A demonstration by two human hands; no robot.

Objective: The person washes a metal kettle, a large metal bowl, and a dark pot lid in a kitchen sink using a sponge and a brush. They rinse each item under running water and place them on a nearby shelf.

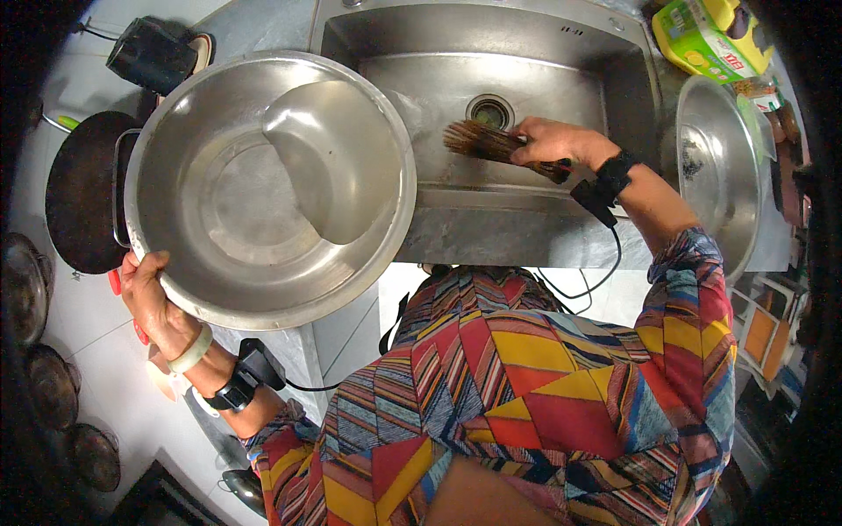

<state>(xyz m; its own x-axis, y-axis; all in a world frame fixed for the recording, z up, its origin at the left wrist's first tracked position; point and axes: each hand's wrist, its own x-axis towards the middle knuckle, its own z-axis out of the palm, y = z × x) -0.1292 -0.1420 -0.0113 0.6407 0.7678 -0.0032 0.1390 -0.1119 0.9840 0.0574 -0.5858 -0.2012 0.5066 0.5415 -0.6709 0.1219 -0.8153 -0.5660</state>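
My left hand [150,289] grips the near left rim of a wide stainless steel basin [237,197], which is tilted so that a pool of water [348,171] gathers on its right side. The basin's right edge overlaps the left part of the steel sink [421,79]. In my right hand [559,144] is a brown bristle brush [483,141], a tied bundle, held over the sink floor. Its bristles point left, just below the drain [490,113].
Another steel basin [714,191] stands right of the sink, with a yellow-green detergent jug [710,46] behind it. A dark round pan [89,191] and a black container [151,56] are at the left. The grey counter edge [493,237] runs before me.
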